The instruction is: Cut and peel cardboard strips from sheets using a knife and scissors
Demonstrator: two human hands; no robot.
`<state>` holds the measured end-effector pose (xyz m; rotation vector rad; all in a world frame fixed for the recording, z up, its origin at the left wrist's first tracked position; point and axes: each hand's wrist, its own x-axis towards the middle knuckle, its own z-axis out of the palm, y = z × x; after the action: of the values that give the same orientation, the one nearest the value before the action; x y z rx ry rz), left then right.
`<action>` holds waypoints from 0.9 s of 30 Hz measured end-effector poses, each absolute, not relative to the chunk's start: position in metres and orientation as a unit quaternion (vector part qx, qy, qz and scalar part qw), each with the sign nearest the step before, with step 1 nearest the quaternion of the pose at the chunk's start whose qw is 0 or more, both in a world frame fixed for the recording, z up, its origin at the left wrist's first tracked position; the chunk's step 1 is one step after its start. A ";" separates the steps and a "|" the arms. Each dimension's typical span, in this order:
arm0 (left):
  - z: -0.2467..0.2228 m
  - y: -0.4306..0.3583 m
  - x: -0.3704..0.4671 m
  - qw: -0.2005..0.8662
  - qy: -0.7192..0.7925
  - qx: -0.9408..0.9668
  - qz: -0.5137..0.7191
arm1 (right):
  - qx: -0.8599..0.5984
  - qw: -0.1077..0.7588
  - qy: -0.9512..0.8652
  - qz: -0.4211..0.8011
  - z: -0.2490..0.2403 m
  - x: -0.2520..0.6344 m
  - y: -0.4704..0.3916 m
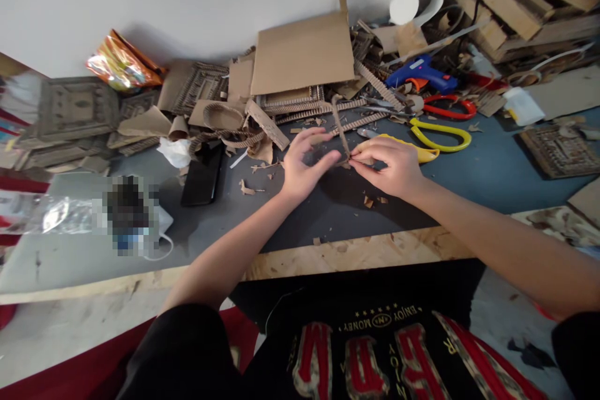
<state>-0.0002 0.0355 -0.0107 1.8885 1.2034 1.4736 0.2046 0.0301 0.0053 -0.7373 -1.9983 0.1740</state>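
A thin, bent strip of brown cardboard (341,128) is pinched at its lower end between the thumb and fingertips of my right hand (391,165). My left hand (305,164) is just left of the strip, fingers apart and curved, its thumb pointing at the pinched end. Whether that thumb touches the strip I cannot tell. Below my hands, small torn cardboard scraps (369,201) lie on the dark grey table top (300,219). Close beyond my right hand is a yellow-handled tool (424,153), partly hidden by it.
Behind my hands are a flat cardboard sheet (304,53), corrugated strips and a cardboard ring (224,117). To the right lie yellow-handled scissors (443,140), red-handled scissors (452,106), a blue glue gun (422,75) and a white bottle (522,106). A black phone (202,175) rests at left.
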 end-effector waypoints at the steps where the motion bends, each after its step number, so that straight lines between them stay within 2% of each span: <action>1: -0.009 0.034 0.000 0.202 0.419 0.723 0.510 | -0.293 0.471 -0.830 0.058 0.004 0.205 0.030; 9: -0.007 0.028 0.004 0.101 0.378 0.798 0.459 | -0.251 0.426 -0.869 -0.009 0.000 0.210 0.032; 13: -0.007 0.027 0.005 0.119 0.371 0.810 0.438 | -0.268 0.411 -0.870 -0.035 0.002 0.211 0.032; 19: -0.007 0.030 0.002 0.151 0.398 0.775 0.467 | -0.291 0.404 -0.867 -0.008 0.005 0.208 0.029; 24: -0.010 0.034 0.000 0.175 0.428 0.737 0.494 | -0.304 0.430 -0.850 0.018 0.002 0.208 0.031; 27: -0.013 0.036 -0.002 0.182 0.463 0.661 0.561 | -0.324 0.467 -0.822 0.041 0.000 0.208 0.033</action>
<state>-0.0019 0.0360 -0.0130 1.8675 1.3076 1.5846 0.2080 0.0333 0.0004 -0.7956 -2.0162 0.1011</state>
